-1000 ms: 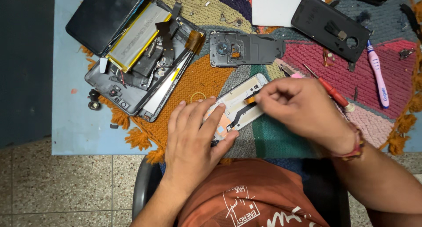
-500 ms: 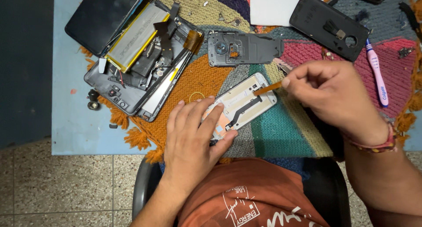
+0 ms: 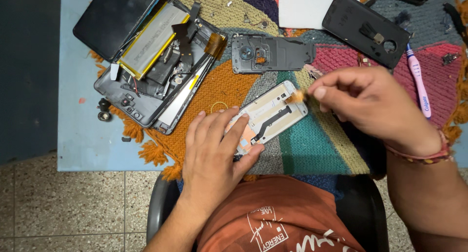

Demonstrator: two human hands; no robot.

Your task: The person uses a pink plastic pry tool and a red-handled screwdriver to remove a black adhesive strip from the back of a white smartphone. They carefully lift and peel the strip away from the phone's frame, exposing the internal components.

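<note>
A white phone frame with a dark flex strip lies on a multicoloured woven mat. My left hand presses flat on the frame's near end, fingers spread over it. My right hand is pinched on a small orange tool, blurred, whose tip touches the frame's far right corner. The rest of the tool is hidden inside my fingers.
An opened tablet with a silver battery lies at the left. A dark camera bracket, a black phone back cover, a pink toothbrush, white paper and loose screws surround the mat on a blue table.
My right hand has moved right and up, carrying the orange tool from the frame's middle to its far right corner. My left hand has stayed pressed on the frame.
</note>
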